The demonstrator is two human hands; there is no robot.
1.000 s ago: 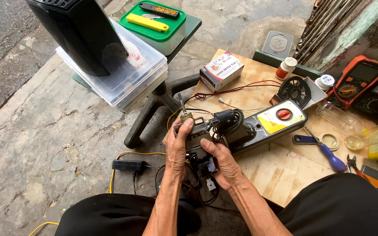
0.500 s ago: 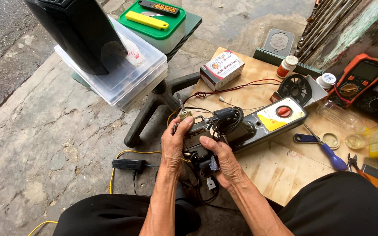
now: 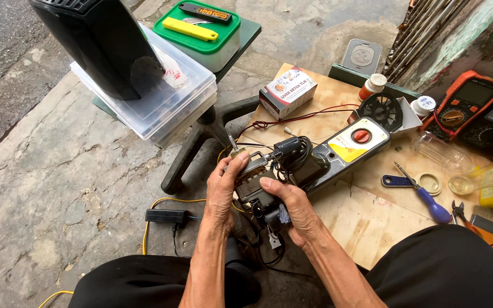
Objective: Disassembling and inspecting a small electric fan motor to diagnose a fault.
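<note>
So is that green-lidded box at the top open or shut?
Shut. The green lid sits flat on the pale box, with a yellow tool and a dark tool lying on top.

Both hands hold a small motor (image 3: 253, 181) with loose wires over the edge of a wooden surface (image 3: 366, 219). The left hand (image 3: 223, 188) wraps its left side, thumb on top; the right hand (image 3: 292, 208) closes its grip from the right. Just beside the motor lies a black panel with a red knob (image 3: 338, 151). A blue-handled screwdriver (image 3: 423, 194) lies near, and an orange multimeter (image 3: 466, 105) sits well apart.
</note>
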